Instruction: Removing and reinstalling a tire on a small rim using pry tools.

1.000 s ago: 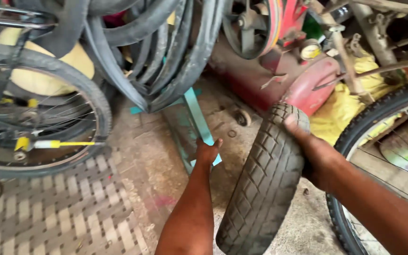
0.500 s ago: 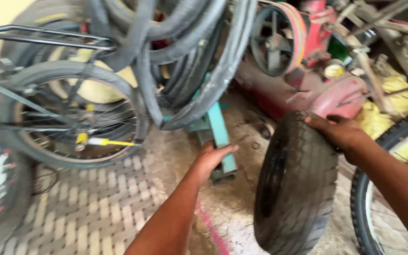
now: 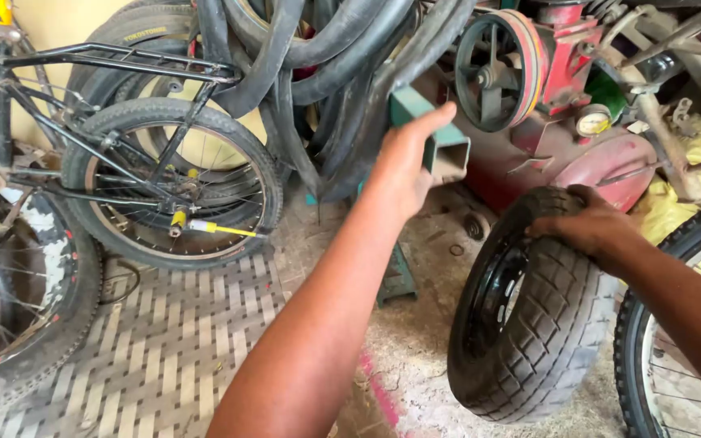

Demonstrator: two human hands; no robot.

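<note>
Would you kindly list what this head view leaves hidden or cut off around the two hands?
- Green square metal tube: the left hand and forearm hide most of it, so its full length is unclear.
- Black knobbly small tyre: the right hand hides its top.
- Red compressor tank: cut off by the top edge.

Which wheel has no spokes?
The small fat wheel under the right hand. Its middle is solid black metal; the bicycle wheel has thin wire spokes.
</note>
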